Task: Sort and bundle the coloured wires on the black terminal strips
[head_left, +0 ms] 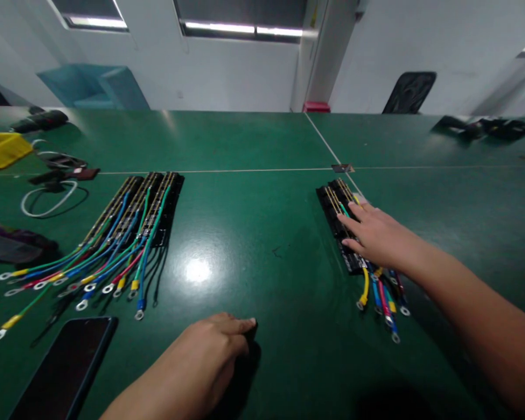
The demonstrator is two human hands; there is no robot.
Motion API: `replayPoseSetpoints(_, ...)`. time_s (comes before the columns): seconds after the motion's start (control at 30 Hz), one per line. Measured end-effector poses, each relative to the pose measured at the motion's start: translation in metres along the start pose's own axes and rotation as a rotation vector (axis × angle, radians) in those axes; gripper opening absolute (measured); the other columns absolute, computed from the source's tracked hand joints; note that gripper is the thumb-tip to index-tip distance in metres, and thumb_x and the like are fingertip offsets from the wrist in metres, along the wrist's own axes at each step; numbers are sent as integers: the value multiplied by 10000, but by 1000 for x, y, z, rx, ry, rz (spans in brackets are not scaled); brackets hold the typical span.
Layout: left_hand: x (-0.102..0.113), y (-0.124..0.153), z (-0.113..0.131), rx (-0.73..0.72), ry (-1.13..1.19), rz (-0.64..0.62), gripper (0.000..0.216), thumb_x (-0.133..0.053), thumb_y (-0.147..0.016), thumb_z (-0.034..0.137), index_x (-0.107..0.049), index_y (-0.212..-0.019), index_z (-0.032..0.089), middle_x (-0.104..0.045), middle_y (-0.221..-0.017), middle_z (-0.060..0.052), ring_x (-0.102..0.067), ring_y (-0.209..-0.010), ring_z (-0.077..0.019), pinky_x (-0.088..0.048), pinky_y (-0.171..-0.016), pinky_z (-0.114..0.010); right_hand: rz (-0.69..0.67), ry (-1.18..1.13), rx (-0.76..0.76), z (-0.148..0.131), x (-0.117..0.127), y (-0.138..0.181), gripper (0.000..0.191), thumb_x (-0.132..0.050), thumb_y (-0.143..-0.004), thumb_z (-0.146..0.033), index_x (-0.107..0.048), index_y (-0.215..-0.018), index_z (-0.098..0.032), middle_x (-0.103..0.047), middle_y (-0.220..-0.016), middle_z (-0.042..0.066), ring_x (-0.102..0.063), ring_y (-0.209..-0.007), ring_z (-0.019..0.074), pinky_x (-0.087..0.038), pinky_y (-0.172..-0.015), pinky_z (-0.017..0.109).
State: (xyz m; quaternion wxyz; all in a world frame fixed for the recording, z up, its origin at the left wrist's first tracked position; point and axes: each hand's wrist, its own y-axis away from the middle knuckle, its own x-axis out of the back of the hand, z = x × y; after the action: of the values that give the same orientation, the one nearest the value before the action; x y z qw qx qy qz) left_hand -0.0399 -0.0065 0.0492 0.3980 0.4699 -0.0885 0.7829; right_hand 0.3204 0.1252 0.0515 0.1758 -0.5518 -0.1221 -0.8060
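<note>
My right hand [378,233] lies over a pair of black circuit boards [352,265] on the right, its fingers spread across them. Short yellow, blue, red and green wires with ring terminals [387,300] stick out from the near end of these boards. My left hand [214,353] is low over the table near the front, index finger stretched out and the other fingers bent, with nothing visible in it. To its left, several black circuit boards [175,201] lie side by side, and long coloured wires with ring terminals [83,303] fan out from them toward me.
A phone [65,367] rests at the front left of the green table [254,140]. Along the left side are a yellow bin [4,150], a white cable [48,214], a dark power tool [41,121] and a blurred bag [13,245]. Black items [483,128] lie at the far right.
</note>
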Motion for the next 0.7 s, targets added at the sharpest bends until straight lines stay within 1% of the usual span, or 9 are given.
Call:
replayPoseSetpoints(0.07, 1, 7, 5, 11, -36, -45, 333, -454, -837, 81, -694, -1007, 235, -577, -1325, -4, -583, -1164, -202, -479, -1010, -377, 15, 4, 10, -6, 10, -7, 593, -546, -829, -407, -518, -1338, -106, -425, -1432, 204, -363, -1326, 393, -324, -1058, 507)
replayPoseSetpoints(0.17, -4, 17, 4, 5, -106, -39, 376, -472, -819, 71, -670, -1097, 231, -520, -1380, -39, -499, -1266, -221, -458, -1041, -391, 18, -39, 57, -21, 24, -23, 585, -547, -829, -415, -523, -1337, -126, -448, -1422, 183, -391, -1315, 374, -338, -1058, 491)
replayPoseSetpoints(0.23, -10, 26, -2, 15, -157, 15, 399, -491, -797, 62, -655, -1123, 224, -482, -1410, -68, -449, -1305, -248, -457, -1040, -419, 0, -71, 109, -36, 33, -38, 595, -552, -826, -426, -519, -1344, -134, -476, -1401, 177, -417, -1302, 362, -350, -1055, 482)
replayPoseSetpoints(0.3, -18, 37, -13, 83, -220, 97, 473, -519, -788, 69, -594, -1228, 225, -444, -1436, -109, -419, -1322, -280, -450, -1036, -468, -19, -137, 185, -55, 42, -57, 590, -535, -843, -418, -505, -1353, -125, -489, -1387, 183, -442, -1289, 341, -368, -1047, 461)
replayPoseSetpoints(0.37, -26, 47, -23, 138, -248, 194, 563, -579, -774, 106, -520, -1318, 239, -408, -1460, -121, -409, -1327, -302, -441, -1035, -500, -44, -228, 239, -75, 50, -77, 572, -525, -855, -410, -512, -1340, -108, -494, -1375, 200, -475, -1261, 334, -402, -1015, 442)
replayPoseSetpoints(0.43, -32, 55, -31, 179, -238, 238, 594, -619, -773, 134, -495, -1341, 253, -395, -1470, -114, -392, -1338, -302, -425, -1049, -504, -57, -317, 336, -98, 58, -98, 515, -518, -868, -397, -548, -1294, -108, -543, -1319, 196, -526, -1205, 314, -422, -986, 414)
replayPoseSetpoints(0.5, -36, 61, -37, 181, -202, 253, 574, -631, -791, 168, -494, -1340, 262, -386, -1478, -105, -374, -1351, -294, -409, -1065, -502, -68, -364, 403, -122, 66, -118, 473, -511, -880, -389, -576, -1248, -100, -595, -1243, 197, -570, -1140, 304, -440, -942, 394)
replayPoseSetpoints(0.6, -42, 65, -41, 178, -135, 285, 573, -615, -817, 168, -467, -1361, 272, -348, -1501, -91, -320, -1383, -272, -378, -1089, -499, -83, -408, 396, -161, 78, -145, 379, -521, -881, -386, -662, -1096, -108, -682, -1056, 180, -633, -1007, 292, -464, -846, 355)
replayPoseSetpoints(0.7, -47, 65, -44, 164, -69, 303, 572, -607, -834, 180, -448, -1375, 272, -319, -1515, -92, -291, -1398, -257, -362, -1100, -494, -41, -560, 375, -203, 89, -168, 318, -517, -884, -371, -700, -959, -122, -708, -982, 153, -652, -933, 267, -465, -795, 324)
